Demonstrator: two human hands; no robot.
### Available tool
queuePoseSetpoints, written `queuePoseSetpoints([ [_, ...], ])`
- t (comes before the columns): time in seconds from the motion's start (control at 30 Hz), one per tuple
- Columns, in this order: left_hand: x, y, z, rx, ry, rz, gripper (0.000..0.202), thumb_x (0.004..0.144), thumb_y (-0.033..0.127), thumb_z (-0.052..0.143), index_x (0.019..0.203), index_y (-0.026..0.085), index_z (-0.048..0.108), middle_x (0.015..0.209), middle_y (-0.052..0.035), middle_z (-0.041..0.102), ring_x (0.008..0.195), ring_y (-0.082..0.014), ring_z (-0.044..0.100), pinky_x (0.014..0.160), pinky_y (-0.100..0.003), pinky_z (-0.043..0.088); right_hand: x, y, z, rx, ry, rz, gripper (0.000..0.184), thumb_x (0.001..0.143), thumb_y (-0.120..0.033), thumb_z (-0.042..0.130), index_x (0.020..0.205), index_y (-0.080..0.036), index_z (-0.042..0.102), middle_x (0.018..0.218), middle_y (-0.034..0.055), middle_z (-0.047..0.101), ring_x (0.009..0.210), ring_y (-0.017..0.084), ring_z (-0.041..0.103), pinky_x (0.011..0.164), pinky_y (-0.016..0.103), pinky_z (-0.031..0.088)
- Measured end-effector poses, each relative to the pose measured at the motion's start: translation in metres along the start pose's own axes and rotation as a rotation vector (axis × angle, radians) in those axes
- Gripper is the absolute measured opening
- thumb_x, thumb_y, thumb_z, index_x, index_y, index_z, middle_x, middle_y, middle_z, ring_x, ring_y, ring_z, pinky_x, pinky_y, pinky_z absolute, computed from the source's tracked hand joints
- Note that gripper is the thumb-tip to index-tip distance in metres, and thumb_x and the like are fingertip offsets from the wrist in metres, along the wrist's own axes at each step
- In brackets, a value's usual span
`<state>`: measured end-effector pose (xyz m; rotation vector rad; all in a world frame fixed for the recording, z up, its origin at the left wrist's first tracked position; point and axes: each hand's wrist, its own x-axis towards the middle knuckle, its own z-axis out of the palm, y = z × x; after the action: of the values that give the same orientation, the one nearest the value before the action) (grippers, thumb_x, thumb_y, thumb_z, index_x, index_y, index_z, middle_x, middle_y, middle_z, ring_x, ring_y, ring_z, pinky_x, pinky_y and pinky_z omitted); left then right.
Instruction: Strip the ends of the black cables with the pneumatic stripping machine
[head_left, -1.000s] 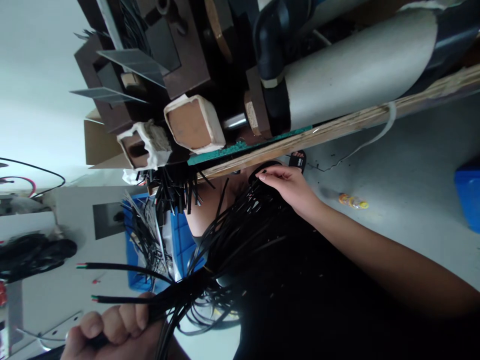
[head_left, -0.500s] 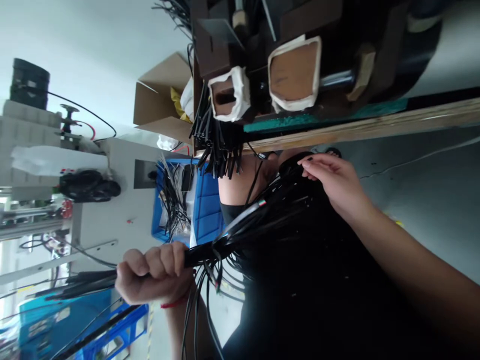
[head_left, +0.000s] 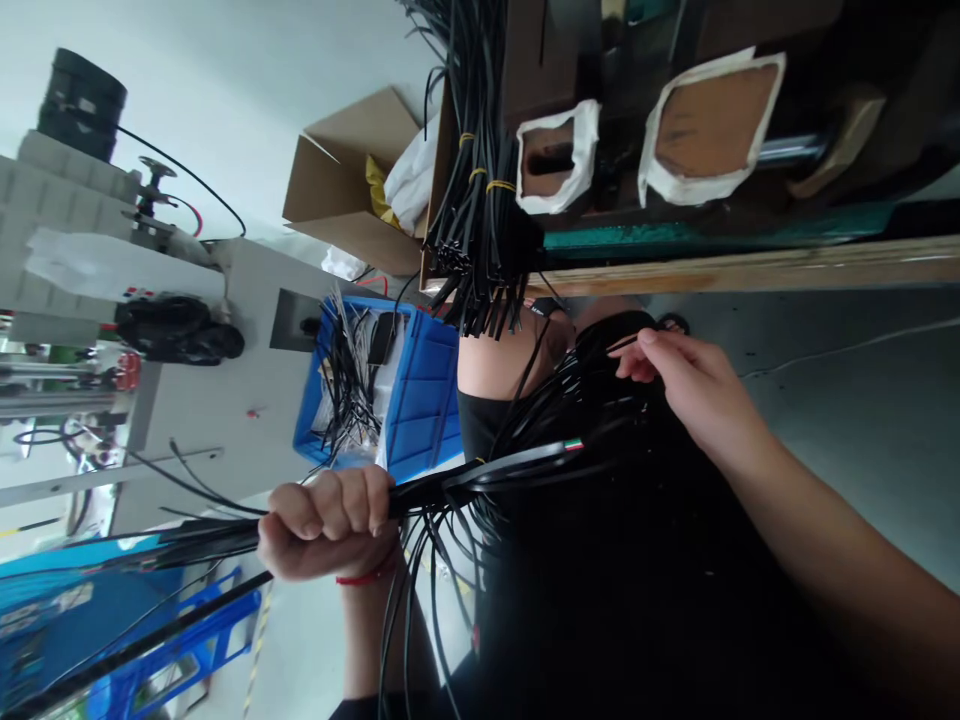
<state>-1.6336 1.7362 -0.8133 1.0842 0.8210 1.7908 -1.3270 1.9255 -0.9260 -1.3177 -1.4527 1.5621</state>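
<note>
My left hand [head_left: 326,522] is wrapped in a fist round a bundle of black cables [head_left: 431,490]. The cables stick out past both sides of the fist, and several loose ones hang down below it. One grey cable [head_left: 525,460] in the bundle has a tip with red, white and green. My right hand [head_left: 682,385] is at the far end of the bundle, thumb and finger pinched on what looks like a thin black cable. Its other fingers are curled. Dark clothing behind the cables makes single strands hard to tell apart.
A wooden-edged bench [head_left: 750,275] holds tied black cable bundles [head_left: 487,200] and a dark machine with tape-rimmed openings [head_left: 712,130]. Left of it are a cardboard box [head_left: 360,180], a blue bin [head_left: 420,390] of cable pieces and a grey machine table [head_left: 255,400]. A blue stool [head_left: 187,640] stands lower left.
The view has shifted, so the bench and bin sit differently in it. My left hand still grips the bundle, and the grey cable lies flatter. My right hand stays pinched at the bundle's far end.
</note>
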Motion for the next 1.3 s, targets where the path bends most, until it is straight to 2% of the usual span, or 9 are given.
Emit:
queuePoseSetpoints([
  [0.1,-0.002,-0.002,-0.002,-0.007,-0.079,0.027,0.045,0.108,0.041,0.044,0.068,0.023,0.033,0.045,0.0114,0.020,0.037,-0.0070,0.024,0.046,-0.021,0.037,-0.010,-0.021,-0.004,-0.523,-0.049,-0.073,0.054,0.104,-0.055,0.056,0.061,-0.025,0.068,0.058,0.0061,0.066,0.059,0.024,0.061,0.059,0.038,0.041],
  [0.17,-0.002,-0.002,-0.004,-0.010,-0.176,0.036,0.045,0.109,0.039,0.047,0.070,0.022,0.036,0.046,0.0116,0.023,0.037,-0.0071,0.027,0.048,-0.021,0.039,-0.020,-0.040,-0.001,-0.728,-0.020,-0.267,0.051,0.105,-0.050,0.057,0.062,-0.024,0.067,0.060,0.0068,0.066,0.062,0.025,0.063,0.060,0.039,0.041],
  [0.23,-0.002,-0.002,-0.006,-0.014,-0.251,0.039,0.045,0.111,0.039,0.049,0.071,0.022,0.038,0.048,0.0115,0.025,0.038,-0.0078,0.031,0.049,-0.023,0.041,-0.034,-0.055,0.009,-0.709,-0.110,-0.503,0.034,0.108,-0.041,0.055,0.093,-0.021,0.078,0.089,0.0093,0.080,0.087,0.030,0.073,0.076,0.042,0.050],
  [0.33,-0.002,-0.001,-0.008,-0.022,-0.291,0.033,0.047,0.113,0.043,0.047,0.072,0.022,0.039,0.049,0.0111,0.026,0.039,-0.0089,0.033,0.050,-0.024,0.041,-0.061,-0.063,0.031,-0.547,-0.473,-0.711,0.039,0.111,-0.038,0.055,0.146,-0.023,0.065,0.141,0.0107,0.075,0.129,0.031,0.068,0.106,0.049,0.050],
  [0.4,-0.002,-0.001,-0.009,-0.027,-0.289,0.033,0.047,0.113,0.042,0.047,0.072,0.022,0.038,0.050,0.0107,0.026,0.040,-0.0093,0.033,0.051,-0.024,0.041,-0.080,-0.057,0.044,-0.550,-0.583,-0.736,0.041,0.111,-0.038,0.056,0.149,-0.025,0.065,0.155,0.0116,0.066,0.140,0.034,0.062,0.111,0.053,0.049],
  [0.63,-0.006,-0.009,-0.018,-0.118,-0.252,0.022,0.047,0.111,0.041,0.051,0.071,0.021,0.036,0.047,0.0118,0.022,0.038,-0.0081,0.028,0.051,-0.023,0.039,-0.110,-0.032,0.047,-0.625,-0.576,-0.708,0.035,0.111,-0.034,0.056,0.137,-0.018,0.072,0.168,0.0116,0.054,0.134,0.037,0.062,0.105,0.052,0.055],
  [0.83,-0.021,-0.019,-0.046,-0.354,0.037,-0.006,0.051,0.103,0.044,0.064,0.066,0.022,0.037,0.041,0.0132,0.015,0.035,-0.0088,0.022,0.045,-0.025,0.035,-0.104,-0.032,0.054,-0.631,-0.529,-0.707,0.033,0.111,-0.038,0.055,0.127,-0.015,0.073,0.155,0.0105,0.067,0.110,0.031,0.064,0.092,0.049,0.052],
  [1.07,-0.032,-0.030,-0.086,-0.382,0.298,-0.045,0.058,0.101,0.057,0.055,0.061,0.021,0.034,0.034,0.0130,0.016,0.027,-0.0074,0.019,0.037,-0.025,0.024,-0.088,-0.036,0.060,-0.606,-0.379,-0.690,0.044,0.109,-0.050,0.058,0.127,-0.013,0.073,0.128,0.0091,0.079,0.099,0.028,0.060,0.086,0.046,0.044],
  [1.3,-0.033,-0.039,-0.087,-0.252,0.590,-0.130,0.039,0.087,0.035,0.055,0.061,0.022,0.030,0.037,0.0119,0.010,0.025,-0.0084,0.016,0.038,-0.023,0.018,-0.072,-0.038,0.064,-0.627,-0.299,-0.719,0.057,0.110,-0.063,0.046,0.105,-0.014,0.074,0.107,0.0094,0.075,0.103,0.028,0.060,0.093,0.045,0.042],
])
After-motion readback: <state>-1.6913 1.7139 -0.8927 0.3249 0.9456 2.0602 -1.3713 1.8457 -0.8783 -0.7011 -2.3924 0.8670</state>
